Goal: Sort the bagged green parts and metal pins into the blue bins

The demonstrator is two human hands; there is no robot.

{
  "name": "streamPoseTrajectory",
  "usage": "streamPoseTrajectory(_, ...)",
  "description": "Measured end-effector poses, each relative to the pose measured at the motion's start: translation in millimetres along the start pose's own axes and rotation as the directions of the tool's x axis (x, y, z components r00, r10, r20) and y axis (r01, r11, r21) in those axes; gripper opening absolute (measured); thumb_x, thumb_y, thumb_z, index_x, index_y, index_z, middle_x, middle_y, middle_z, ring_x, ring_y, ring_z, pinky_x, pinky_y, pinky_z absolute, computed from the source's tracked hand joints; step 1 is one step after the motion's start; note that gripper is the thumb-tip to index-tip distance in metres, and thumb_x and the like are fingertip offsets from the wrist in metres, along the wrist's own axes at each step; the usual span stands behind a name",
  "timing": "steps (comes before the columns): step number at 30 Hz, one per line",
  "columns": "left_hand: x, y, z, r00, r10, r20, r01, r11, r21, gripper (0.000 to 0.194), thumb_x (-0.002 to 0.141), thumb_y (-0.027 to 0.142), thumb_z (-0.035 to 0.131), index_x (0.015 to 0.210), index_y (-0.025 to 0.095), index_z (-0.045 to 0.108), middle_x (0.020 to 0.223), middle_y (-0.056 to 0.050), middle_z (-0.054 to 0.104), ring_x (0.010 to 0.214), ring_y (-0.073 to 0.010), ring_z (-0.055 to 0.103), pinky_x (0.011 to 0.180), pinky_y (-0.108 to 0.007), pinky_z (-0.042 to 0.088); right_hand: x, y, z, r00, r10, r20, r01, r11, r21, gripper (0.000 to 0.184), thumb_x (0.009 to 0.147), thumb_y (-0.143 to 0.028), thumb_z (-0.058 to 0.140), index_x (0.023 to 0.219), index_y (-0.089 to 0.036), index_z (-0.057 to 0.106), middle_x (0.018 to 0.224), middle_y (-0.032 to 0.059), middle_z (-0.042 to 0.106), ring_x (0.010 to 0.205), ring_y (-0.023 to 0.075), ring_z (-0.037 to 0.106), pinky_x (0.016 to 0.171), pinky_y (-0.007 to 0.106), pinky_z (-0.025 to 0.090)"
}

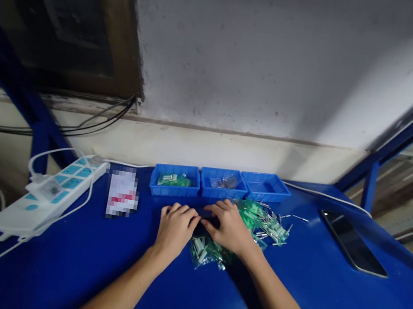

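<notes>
My left hand point(177, 227) is over the middle of the blue table, its fingers curled down and pressed together. Close beside it, my right hand point(231, 227) has bent fingers, with thumb and forefinger reaching to the left thumb. Whatever lies between the fingertips is hidden or too small to make out. Below my right hand is a clear bag point(203, 251) with pale green and white small rods in it. Right of that hand spreads a loose pile of metal pins and pale rods point(275, 228), with green plastic pieces point(250, 212) partly behind the wrist.
Three blue trays stand along the wall: the left tray point(174, 191) holds green bagged parts, the middle tray point(221, 194) a clear bag, beside the right tray point(266, 186). A power strip point(44, 201) with cables and a blurred card point(123, 193) lie left; a phone point(354, 242) lies right.
</notes>
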State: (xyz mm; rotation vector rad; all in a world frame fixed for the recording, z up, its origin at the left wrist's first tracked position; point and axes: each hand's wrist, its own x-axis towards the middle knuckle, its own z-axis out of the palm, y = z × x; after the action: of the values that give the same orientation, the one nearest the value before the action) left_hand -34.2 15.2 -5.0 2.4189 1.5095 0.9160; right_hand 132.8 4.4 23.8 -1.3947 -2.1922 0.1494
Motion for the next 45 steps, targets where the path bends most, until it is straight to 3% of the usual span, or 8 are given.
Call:
streamPoseTrajectory(5, 3, -4, 0.6, 0.999, -0.046, 0.023, 0.052, 0.938, -0.342, 0.019, 0.087, 0.029, 0.047, 0.082, 0.023, 0.064, 0.069, -0.002, 0.065, 0.065, -0.017, 0.058, 0.063, -0.026, 0.037, 1, -2, 2, 0.983, 0.182, -0.007, -0.169, 0.93, 0.325, 0.019, 0.086, -0.03, 0.048, 0.088, -0.019, 0.063, 0.053, -0.0036, 0.05, 0.048, 0.0107, 0.042, 0.05, 0.024, 0.031)
streamPoseTrajectory(9, 3, 0, -1.3, 1.0, -0.014, -0.026, 0.002, 0.903, -0.43, 0.017, 0.086, 0.027, 0.049, 0.083, 0.023, 0.065, 0.079, -0.002, 0.067, 0.075, -0.0175, 0.061, 0.071, -0.027, 0.042, 2, -1, 8, 0.948, 0.316, 0.026, -0.274, 0.776, 0.568, 0.019, 0.082, -0.034, 0.052, 0.074, -0.017, 0.058, 0.057, -0.0031, 0.052, 0.051, 0.01, 0.045, 0.049, 0.022, 0.033)
streamPoseTrajectory(17, 1, 10, -3.1, 0.987, -0.159, -0.011, 0.108, 0.717, -0.689, 0.023, 0.082, 0.039, 0.055, 0.083, 0.019, 0.067, 0.083, -0.006, 0.067, 0.078, -0.0188, 0.06, 0.072, -0.028, 0.045, 4, -6, 20, 0.888, 0.433, -0.153, -0.142, 0.575, 0.806, 0.032, 0.075, -0.03, 0.06, 0.103, -0.018, 0.051, 0.072, -0.0014, 0.057, 0.061, 0.0118, 0.053, 0.057, 0.023, 0.043)
streamPoseTrajectory(23, 7, 2, 1.6, 0.914, -0.322, 0.248, 0.358, 0.349, -0.866, 0.059, 0.085, 0.06, 0.032, 0.08, 0.014, 0.067, 0.076, -0.007, 0.065, 0.068, -0.0158, 0.055, 0.061, -0.025, 0.041, -1, -11, 13, 0.935, 0.189, -0.3, 0.035, 0.793, 0.608, 0.008, 0.077, -0.017, 0.052, 0.075, -0.019, 0.059, 0.096, 0.0069, 0.058, 0.093, 0.0191, 0.057, 0.08, 0.033, 0.047)
streamPoseTrajectory(26, 8, 1, -0.8, 0.913, -0.286, 0.291, 0.358, 0.219, -0.908, 0.045, 0.081, 0.055, 0.048, 0.081, 0.013, 0.066, 0.076, -0.005, 0.064, 0.069, -0.0148, 0.054, 0.063, -0.025, 0.04, -4, -13, 12, 0.946, 0.043, -0.323, 0.125, 0.867, 0.483, 0.019, 0.075, -0.008, 0.048, 0.078, -0.02, 0.062, 0.104, 0.0082, 0.051, 0.101, 0.0196, 0.053, 0.088, 0.035, 0.044)
streamPoseTrajectory(33, 7, 1, 0.4, 0.919, -0.338, 0.203, 0.305, 0.282, -0.91, 0.015, 0.069, 0.027, 0.066, 0.079, 0.017, 0.063, 0.073, 0.001, 0.059, 0.069, -0.0121, 0.053, 0.062, -0.023, 0.039, 0, -8, 9, 0.953, 0.239, -0.188, -0.11, 0.848, 0.519, 0.019, 0.078, -0.014, 0.048, 0.076, -0.018, 0.066, 0.089, 0.0057, 0.053, 0.083, 0.0171, 0.054, 0.073, 0.03, 0.045)
streamPoseTrajectory(40, 7, -4, 5.8, 0.96, -0.275, 0.052, 0.176, 0.446, -0.878, 0.007, 0.072, 0.021, 0.061, 0.067, 0.017, 0.064, 0.101, -0.005, 0.057, 0.108, -0.0219, 0.05, 0.084, -0.027, 0.038, 3, -11, 6, 0.93, 0.356, 0.092, -0.282, 0.531, 0.799, 0.032, 0.083, -0.044, 0.051, 0.07, -0.015, 0.058, 0.063, -0.001, 0.054, 0.058, 0.0108, 0.047, 0.056, 0.023, 0.037)
streamPoseTrajectory(45, 6, -1, 6.2, 0.923, -0.349, 0.161, 0.272, 0.298, -0.915, 0.026, 0.075, 0.024, 0.06, 0.101, 0.021, 0.061, 0.091, -0.003, 0.062, 0.076, -0.0139, 0.055, 0.066, -0.023, 0.04, 3, -9, 15, 0.933, 0.356, 0.058, -0.237, 0.483, 0.843, 0.024, 0.077, -0.04, 0.059, 0.078, -0.017, 0.055, 0.065, -0.0015, 0.054, 0.059, 0.0108, 0.049, 0.057, 0.023, 0.039)
